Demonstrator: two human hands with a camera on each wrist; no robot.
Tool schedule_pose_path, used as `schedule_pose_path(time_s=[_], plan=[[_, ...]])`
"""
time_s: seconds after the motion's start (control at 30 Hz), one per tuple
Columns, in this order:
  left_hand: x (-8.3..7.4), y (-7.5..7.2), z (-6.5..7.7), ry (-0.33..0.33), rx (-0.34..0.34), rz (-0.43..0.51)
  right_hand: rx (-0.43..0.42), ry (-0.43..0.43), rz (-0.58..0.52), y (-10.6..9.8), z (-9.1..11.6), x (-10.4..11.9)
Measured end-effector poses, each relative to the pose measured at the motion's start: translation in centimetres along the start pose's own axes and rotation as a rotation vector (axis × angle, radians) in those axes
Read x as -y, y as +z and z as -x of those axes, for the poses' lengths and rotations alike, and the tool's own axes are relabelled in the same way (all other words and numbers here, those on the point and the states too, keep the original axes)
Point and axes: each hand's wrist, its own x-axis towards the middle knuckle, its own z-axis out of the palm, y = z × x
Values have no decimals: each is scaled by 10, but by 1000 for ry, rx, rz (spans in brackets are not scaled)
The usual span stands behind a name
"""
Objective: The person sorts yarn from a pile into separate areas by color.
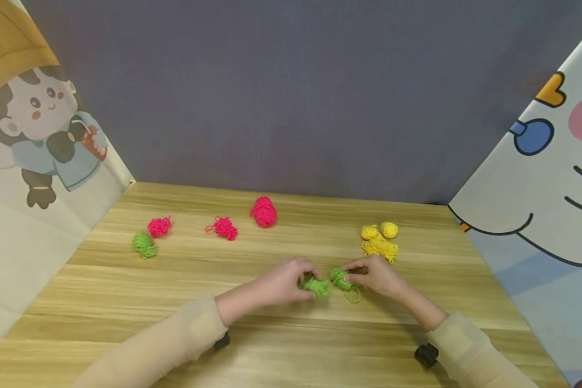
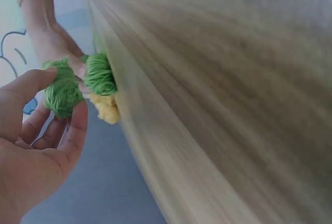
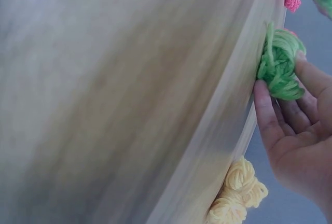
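Near the middle of the table, my left hand [image 1: 287,281] pinches a green yarn ball [image 1: 317,286] between thumb and fingers. Just to its right, my right hand [image 1: 375,275] grips a second green yarn ball [image 1: 340,278], from which a loose loop of strand trails toward the front. A small gap separates the two balls. In the left wrist view, the thumb and fingertips hold the left ball [image 2: 63,90] in the air. In the right wrist view, the other ball [image 3: 281,66] sits at the tabletop between thumb and fingers.
Several yellow yarn balls [image 1: 380,248] lie together behind my right hand. Two pink yarn bundles, one small [image 1: 224,228] and one larger [image 1: 264,212], lie toward the back. At the left, a pink bundle [image 1: 159,227] touches a green one [image 1: 144,244]. A grey panel [image 1: 291,97] bounds the back.
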Motion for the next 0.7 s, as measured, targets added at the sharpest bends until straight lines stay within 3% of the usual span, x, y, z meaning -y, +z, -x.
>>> schedule_pose_path(time_s=[0.2,0.43,0.7], plan=[[6,8,-9,-53,77,11,9,12,-18,0,0,0],[10,13,-17,-71,129,27,13,14,-20,-1,-1,0],[13,19,-22,-105,171,129,16,18,-19,-2,0,1]])
